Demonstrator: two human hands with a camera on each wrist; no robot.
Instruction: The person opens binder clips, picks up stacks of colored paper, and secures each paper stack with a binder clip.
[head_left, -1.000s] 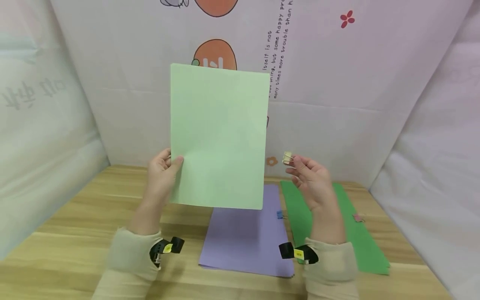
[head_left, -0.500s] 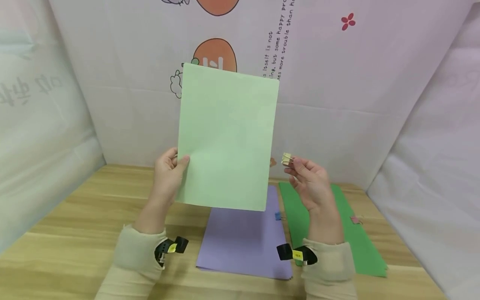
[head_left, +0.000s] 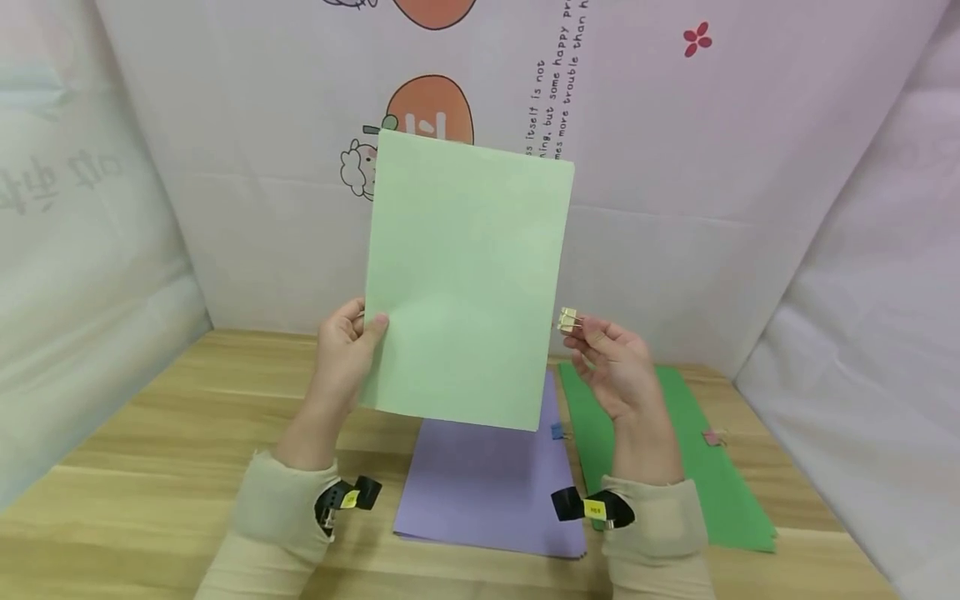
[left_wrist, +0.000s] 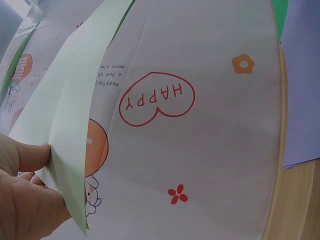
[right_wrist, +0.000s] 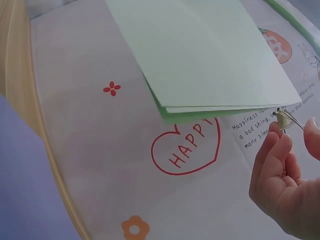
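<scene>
Several sheets of light green paper (head_left: 467,283) are held upright above the table. My left hand (head_left: 347,350) pinches them at their left edge, thumb in front and fingers behind. In the right wrist view the stack of light green paper (right_wrist: 210,60) shows its layered edges, slightly fanned. My right hand (head_left: 618,362) pinches a pale yellow binder clip (head_left: 569,320) by its wire handles. The binder clip (right_wrist: 284,119) is right beside the paper's right edge; whether it touches the paper I cannot tell.
Purple paper (head_left: 487,492) with a blue binder clip (head_left: 557,431) on its right edge lies on the wooden table (head_left: 150,467). Green paper (head_left: 720,492) with a pink binder clip (head_left: 711,437) lies to its right. A printed white cloth (head_left: 645,150) hangs behind.
The left hand has moved the light green paper to the right, tilting it slightly clockwise. The right hand has shifted slightly left with the binder clip, so the gap between them has narrowed.
</scene>
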